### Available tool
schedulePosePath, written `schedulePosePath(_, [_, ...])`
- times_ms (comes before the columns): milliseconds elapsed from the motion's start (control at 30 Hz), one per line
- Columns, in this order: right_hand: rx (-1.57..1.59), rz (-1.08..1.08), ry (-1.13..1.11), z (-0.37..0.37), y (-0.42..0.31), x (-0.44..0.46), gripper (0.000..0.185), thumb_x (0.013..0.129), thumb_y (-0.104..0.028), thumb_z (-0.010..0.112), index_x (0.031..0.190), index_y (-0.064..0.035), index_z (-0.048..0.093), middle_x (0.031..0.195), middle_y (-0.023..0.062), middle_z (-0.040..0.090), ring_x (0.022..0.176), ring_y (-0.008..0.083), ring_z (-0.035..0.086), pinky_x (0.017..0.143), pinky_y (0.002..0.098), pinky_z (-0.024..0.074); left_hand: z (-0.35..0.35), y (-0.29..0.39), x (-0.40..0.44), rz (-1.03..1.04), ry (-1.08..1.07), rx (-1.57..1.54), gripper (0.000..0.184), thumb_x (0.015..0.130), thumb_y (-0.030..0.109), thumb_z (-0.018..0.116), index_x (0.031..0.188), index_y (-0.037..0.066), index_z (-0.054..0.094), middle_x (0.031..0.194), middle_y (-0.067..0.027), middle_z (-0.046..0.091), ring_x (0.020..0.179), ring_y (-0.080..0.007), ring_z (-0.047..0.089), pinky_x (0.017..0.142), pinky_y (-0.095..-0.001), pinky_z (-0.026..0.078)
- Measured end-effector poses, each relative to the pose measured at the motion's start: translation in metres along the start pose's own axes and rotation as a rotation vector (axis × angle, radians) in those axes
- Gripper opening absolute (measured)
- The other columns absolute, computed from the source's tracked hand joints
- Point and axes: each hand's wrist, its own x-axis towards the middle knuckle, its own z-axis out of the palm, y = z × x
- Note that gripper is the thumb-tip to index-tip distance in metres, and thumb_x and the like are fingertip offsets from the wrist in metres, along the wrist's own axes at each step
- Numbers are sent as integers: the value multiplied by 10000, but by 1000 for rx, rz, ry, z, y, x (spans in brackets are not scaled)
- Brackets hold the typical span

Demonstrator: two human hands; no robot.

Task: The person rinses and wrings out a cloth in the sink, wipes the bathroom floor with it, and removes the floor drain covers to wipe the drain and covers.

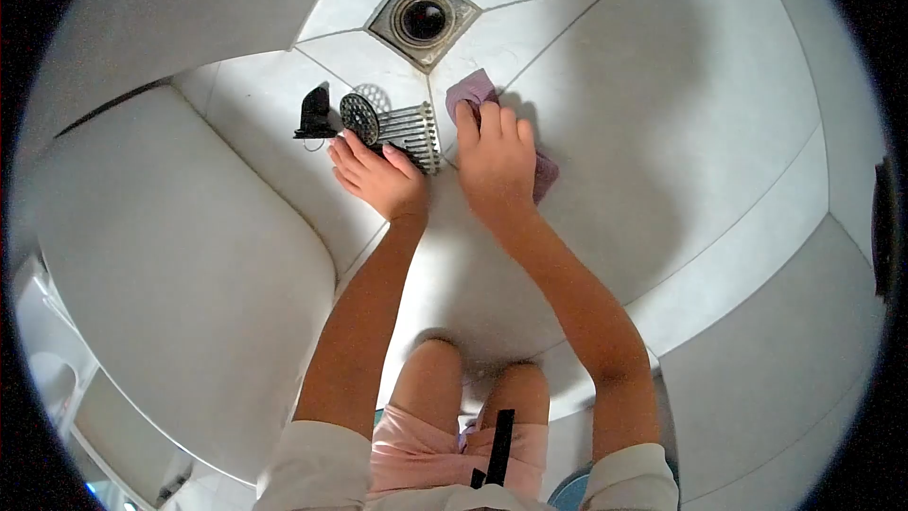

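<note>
My right hand presses a mauve cloth onto the tiled floor, its fingers curled over it; part of the cloth sticks out beside the wrist. My left hand is low over the floor with fingers stretched and thumb apart. Its fingertips are close to a round perforated strainer that stands tilted on edge; whether they touch it I cannot tell. Just beyond the thumb lies a slotted metal drain grate, partly covered by the hand. Left of the strainer is a black plastic piece with a thin wire loop.
Ahead of both hands, the square floor drain is uncovered, with a dark round hole and stained rim. A pale curved panel rises on the left. A low ledge curves along the right. My knees are at the bottom.
</note>
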Motion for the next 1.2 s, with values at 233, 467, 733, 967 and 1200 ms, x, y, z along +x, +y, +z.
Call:
schedulePosePath(233, [25,-121,58,7,0,34,374,834,-188,541,1166,-40,628,1137,84,589,915,232,533,748,356,410,-14,9,5,-58,-81,-34,600,960,268,433,1461,-33,299,1509,-271,310,1418,-441,245,1156,-567,163])
schedulePosePath(467, [-10,-139,-17,21,-13,63,356,835,-174,540,1148,-43,649,1123,83,585,920,237,535,760,367,420,-18,10,10,-84,-180,-89,638,940,271,422,1447,-85,273,1492,-310,283,1436,-480,167,1147,-615,111])
schedulePosePath(733, [61,69,35,44,-54,103,273,847,-133,531,1095,-51,608,990,113,556,951,270,532,831,385,409,-16,10,10,-108,-171,-105,645,935,277,422,1440,-98,279,1490,-320,284,1431,-490,181,1143,-622,113])
schedulePosePath(967, [42,-92,-96,35,-41,123,262,851,-142,547,1083,-68,645,979,108,576,987,258,537,823,383,415,-25,16,14,-110,-172,-129,659,899,251,454,1438,-87,285,1494,-316,280,1430,-484,184,1143,-622,110])
schedulePosePath(1200, [-365,-451,-185,-15,57,137,278,859,-190,561,1091,-72,658,1097,82,593,1032,260,539,853,406,423,-26,13,12,-96,-204,-99,633,927,221,444,1448,-92,267,1497,-323,272,1427,-489,192,1148,-609,113])
